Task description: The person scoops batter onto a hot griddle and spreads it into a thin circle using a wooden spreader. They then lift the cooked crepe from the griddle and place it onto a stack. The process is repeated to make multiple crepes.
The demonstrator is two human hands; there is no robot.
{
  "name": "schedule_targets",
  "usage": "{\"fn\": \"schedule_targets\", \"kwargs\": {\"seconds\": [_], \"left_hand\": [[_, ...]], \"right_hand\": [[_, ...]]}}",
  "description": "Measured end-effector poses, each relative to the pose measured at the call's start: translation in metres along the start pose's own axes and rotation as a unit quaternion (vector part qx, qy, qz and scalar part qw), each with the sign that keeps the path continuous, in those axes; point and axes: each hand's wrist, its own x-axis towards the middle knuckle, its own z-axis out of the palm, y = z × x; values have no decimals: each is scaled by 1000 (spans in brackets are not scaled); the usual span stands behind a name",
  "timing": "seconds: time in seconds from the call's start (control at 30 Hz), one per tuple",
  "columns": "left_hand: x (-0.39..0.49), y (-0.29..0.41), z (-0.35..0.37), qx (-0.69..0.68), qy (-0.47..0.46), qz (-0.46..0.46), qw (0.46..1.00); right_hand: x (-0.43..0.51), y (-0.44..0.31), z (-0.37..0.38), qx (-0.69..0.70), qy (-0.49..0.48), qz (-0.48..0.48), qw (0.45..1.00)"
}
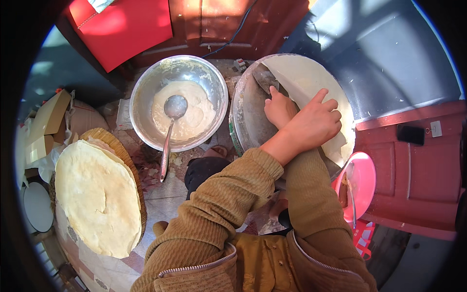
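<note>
My forearms cross over a round griddle [251, 113]. A thin pale flatbread [310, 73] covers its right side, its left edge apart from the rim over bare dark metal. My right hand [281, 109], crossing under my left arm, grips a flat metal scraper [265, 79], index finger towards the blade. The blade is at the flatbread's upper left edge; its handle is hidden in my hand. My left hand [308, 122] lies over the flatbread with fingers spread and nothing held. Whether its fingertips touch the sheet I cannot tell.
Left of the griddle is a steel basin [215, 84] of pale batter [197, 113] with a metal ladle [176, 107]. Stacked flatbreads [96, 200] lie on a woven tray [140, 204]. A pink bowl [366, 182] with a spoon and a phone [410, 134] are at right.
</note>
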Motion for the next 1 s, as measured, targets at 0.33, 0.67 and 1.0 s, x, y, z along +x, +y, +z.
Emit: {"fn": "schedule_targets", "kwargs": {"seconds": [0.33,0.67,1.0], "left_hand": [[11,6,1,-63,33,-20,997],[14,7,10,-47,76,-44,995],[18,4,11,-39,92,-69,993]], "right_hand": [[-84,100,23,146,83,-192,967],[-72,125,-10,100,41,-189,976],[-64,131,-24,159,-19,-195,968]]}}
